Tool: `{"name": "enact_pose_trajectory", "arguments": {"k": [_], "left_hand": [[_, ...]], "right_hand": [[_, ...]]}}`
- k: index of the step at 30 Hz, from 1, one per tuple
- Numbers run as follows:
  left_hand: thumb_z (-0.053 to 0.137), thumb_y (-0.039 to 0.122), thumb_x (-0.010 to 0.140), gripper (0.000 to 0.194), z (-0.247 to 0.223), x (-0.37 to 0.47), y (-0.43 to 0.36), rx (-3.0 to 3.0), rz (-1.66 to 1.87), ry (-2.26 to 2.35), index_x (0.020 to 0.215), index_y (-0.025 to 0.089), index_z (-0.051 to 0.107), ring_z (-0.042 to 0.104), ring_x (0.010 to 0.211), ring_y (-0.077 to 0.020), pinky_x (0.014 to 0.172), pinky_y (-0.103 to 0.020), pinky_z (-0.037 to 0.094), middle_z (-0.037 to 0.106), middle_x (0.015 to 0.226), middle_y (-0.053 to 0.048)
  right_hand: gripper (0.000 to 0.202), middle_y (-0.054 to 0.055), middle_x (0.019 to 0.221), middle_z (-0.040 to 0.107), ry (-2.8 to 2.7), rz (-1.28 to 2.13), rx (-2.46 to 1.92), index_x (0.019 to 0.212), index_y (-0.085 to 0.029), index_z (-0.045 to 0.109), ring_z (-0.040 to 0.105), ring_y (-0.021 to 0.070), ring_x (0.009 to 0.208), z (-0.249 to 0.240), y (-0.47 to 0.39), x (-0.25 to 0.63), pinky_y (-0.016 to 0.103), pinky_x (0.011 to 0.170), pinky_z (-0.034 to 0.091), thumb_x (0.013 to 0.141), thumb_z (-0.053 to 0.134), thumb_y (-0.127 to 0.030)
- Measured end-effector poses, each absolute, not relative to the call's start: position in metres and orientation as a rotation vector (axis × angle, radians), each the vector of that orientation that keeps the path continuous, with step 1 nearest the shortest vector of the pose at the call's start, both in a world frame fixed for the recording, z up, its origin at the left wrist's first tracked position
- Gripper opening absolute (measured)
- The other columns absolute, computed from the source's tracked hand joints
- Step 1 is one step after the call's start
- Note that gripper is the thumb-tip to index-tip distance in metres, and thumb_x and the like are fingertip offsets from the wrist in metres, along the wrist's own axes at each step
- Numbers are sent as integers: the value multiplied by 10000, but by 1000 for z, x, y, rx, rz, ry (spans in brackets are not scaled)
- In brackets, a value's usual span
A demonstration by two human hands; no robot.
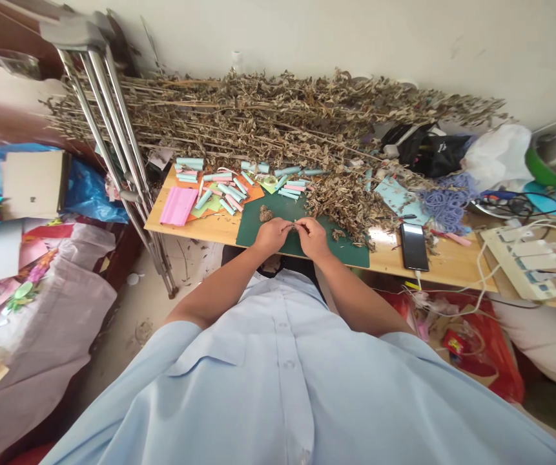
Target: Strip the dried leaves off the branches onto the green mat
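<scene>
My left hand [274,235] and my right hand [312,237] nearly meet over the green mat [258,234], fingertips pinched together. Whatever lies between them is too small to make out. Just beyond my left hand rests a small brown clump [265,214]. A heap of dry leaves [350,200] spreads over the mat's right part, close to my right hand. Behind my hands, blue and pink paper rolls [232,192] lie on coloured sheets, beside a pink paper stack [179,205] at the left.
Long dried stalks [258,116] cover the table's back along the wall. Metal crutches [113,129] lean at the left. On the right are a phone [414,247], purple cord [448,199], a power strip [522,261] and loose cables.
</scene>
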State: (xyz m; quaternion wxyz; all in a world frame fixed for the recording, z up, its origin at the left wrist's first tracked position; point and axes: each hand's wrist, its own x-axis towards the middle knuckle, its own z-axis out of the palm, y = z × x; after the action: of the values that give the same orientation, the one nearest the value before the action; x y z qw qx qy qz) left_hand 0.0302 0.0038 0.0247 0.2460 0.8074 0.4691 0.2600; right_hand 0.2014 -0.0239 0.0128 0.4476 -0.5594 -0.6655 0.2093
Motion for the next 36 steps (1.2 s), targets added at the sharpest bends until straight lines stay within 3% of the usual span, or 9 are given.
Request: {"name": "enact_pose_trajectory", "arguments": {"k": [17,23,32,36], "left_hand": [[507,270,982,270,25,30,3,2200,694,1289,1053,185,752,653,943,-190,869,-286,500,721,967,-83],[505,244,968,262,21,30,4,2209,656,1283,1015,191,757,658,940,-190,861,-283,505,723,951,-75],[522,205,949,244,21,28,5,2138,739,1248,1046,192,747,672,985,-184,916,-289,512,745,1032,-72],[544,200,930,223,22,28,3,2143,716,1225,1016,202,750,682,964,-187,888,-285,514,754,1022,-58]], "right_hand": [[166,77,1007,726,-1711,468,-1325,982,-218,702,675,204,905,5,-27,199,379,868,565,925,553,-264],[166,66,943,736,-1677,431,-1416,935,-216,709,661,192,774,2,-27,199,369,799,574,866,558,-227],[231,48,811,733,-1449,583,-1471,972,-209,696,650,178,654,4,-27,196,338,693,578,890,615,-409],[219,48,821,732,-1437,592,-1456,943,-210,692,662,181,677,6,-29,196,339,704,579,895,617,-410]]}}
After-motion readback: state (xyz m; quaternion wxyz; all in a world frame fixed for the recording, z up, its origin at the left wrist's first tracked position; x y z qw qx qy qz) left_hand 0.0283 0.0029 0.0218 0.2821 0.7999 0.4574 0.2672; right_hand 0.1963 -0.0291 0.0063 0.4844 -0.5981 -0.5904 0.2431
